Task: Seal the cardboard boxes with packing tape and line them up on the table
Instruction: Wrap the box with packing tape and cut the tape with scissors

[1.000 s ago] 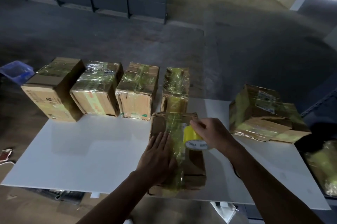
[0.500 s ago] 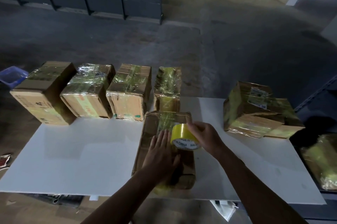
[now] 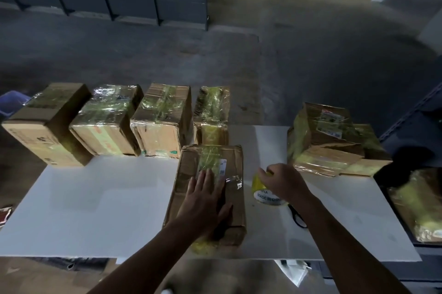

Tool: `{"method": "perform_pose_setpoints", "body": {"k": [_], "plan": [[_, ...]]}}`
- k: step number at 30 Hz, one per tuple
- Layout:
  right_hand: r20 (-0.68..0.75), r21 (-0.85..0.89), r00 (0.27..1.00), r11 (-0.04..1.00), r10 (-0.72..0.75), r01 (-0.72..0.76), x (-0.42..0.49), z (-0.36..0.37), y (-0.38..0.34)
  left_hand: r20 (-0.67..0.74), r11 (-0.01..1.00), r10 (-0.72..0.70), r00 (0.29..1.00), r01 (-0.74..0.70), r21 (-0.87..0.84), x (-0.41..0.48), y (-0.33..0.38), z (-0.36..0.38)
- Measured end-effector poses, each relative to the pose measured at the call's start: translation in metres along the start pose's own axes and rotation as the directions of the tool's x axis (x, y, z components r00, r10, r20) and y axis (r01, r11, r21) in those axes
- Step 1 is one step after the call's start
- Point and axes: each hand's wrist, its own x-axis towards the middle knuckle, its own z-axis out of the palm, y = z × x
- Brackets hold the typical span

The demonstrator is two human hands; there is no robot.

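A flat cardboard box [image 3: 233,207] lies on the white table [image 3: 107,210] in front of me, with a strip of clear tape along its top. My left hand [image 3: 205,200] presses flat on that tape with straight fingers. My right hand [image 3: 282,181] grips a yellow tape roll [image 3: 260,192] just right of the box, low over the table. Several taped boxes stand in a row at the table's far edge, among them a left box [image 3: 47,124] and a narrow box [image 3: 211,112] directly behind the flat one.
A crumpled, taped box [image 3: 334,138] sits at the table's right rear. Black scissors [image 3: 297,217] lie on the table under my right forearm. Another wrapped parcel [image 3: 421,205] rests off the right edge. A blue bin [image 3: 12,102] stands on the floor at left.
My right hand has carried the tape roll off the box top to the right and down to the table. My left hand stays pressed on the box.
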Motion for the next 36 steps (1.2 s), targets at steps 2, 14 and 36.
{"method": "perform_pose_setpoints", "body": {"k": [2,14,36], "plan": [[0.034,0.002,0.999,1.0,0.024,-0.024,0.0,0.002,0.003,0.01,0.999,-0.026,1.0,0.026,0.026,0.001,0.003,-0.005],[0.149,0.031,0.983,0.993,0.109,-0.115,-0.002,0.025,-0.002,0.172,0.973,-0.217,0.961,0.199,0.118,0.023,0.076,-0.027],[0.131,0.027,0.99,0.998,0.054,-0.058,0.0,0.028,-0.004,0.109,0.938,-0.347,0.932,0.341,0.069,0.035,0.087,-0.029]]}}
